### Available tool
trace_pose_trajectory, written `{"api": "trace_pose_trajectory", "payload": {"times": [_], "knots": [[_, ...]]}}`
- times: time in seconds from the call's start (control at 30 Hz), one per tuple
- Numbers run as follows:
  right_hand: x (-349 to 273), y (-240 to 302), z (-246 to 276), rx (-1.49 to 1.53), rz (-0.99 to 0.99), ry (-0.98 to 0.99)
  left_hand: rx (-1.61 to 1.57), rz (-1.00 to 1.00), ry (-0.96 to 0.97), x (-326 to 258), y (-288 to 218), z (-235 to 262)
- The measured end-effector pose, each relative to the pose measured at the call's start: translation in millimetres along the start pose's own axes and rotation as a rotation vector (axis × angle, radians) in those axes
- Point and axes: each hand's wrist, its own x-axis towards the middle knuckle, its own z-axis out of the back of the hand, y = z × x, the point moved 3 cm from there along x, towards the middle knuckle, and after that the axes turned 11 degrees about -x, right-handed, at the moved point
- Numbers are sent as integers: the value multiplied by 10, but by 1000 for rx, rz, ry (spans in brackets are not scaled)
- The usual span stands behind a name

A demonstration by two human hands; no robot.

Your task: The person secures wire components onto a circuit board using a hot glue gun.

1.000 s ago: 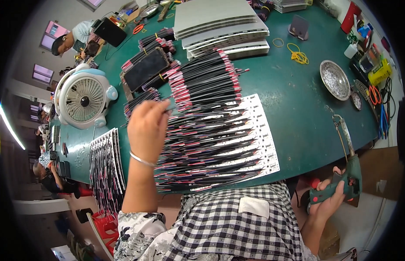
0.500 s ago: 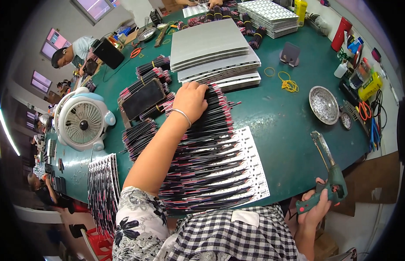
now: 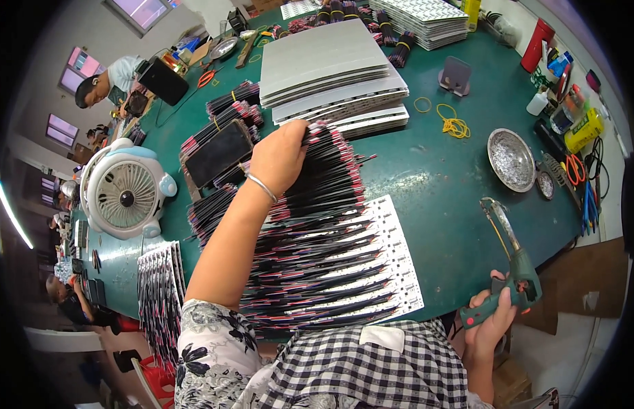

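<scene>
My right hand (image 3: 492, 315) is wrapped around the handle of a green soldering gun (image 3: 522, 283), whose metal tip points up and away over the table's right side. My left hand (image 3: 279, 158) reaches over a dense row of black wires (image 3: 323, 170) with red and pink ends. Its fingers are curled down around the ends of some wires at the far left of the row, and the fingertips are partly hidden. Beneath the nearer wires lies a white circuit board sheet (image 3: 398, 266), with wires spread in rows across it.
Grey-topped stacked sheets (image 3: 323, 58) stand beyond the wires. A phone (image 3: 220, 153) lies on wire bundles to the left, near a white fan (image 3: 126, 194). At right are a metal bowl of solder bits (image 3: 511, 161) and yellow rubber bands (image 3: 454, 123). Another person (image 3: 112, 85) works at far left.
My left hand has shifted slightly left, and wire ends by its fingers look raised. The right hand still holds the soldering gun, almost unmoved.
</scene>
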Motion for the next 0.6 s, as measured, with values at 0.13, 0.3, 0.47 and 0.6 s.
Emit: {"api": "trace_pose_trajectory", "payload": {"times": [0.13, 0.3, 0.47, 0.6], "knots": [[-29, -10, -24, 9, -20, -34, 84, -84, 174, 80, -345, 209], [-3, -101, 177, 1, -51, -27, -797, -205, 154, 183, -1118, 371], [160, -269, 496, 148, -212, 337, -1418, 33, 233, 84, -1332, 413], [117, -371, 644, 119, -130, 399, -1363, 24, 145, -74, -1270, 323]]}}
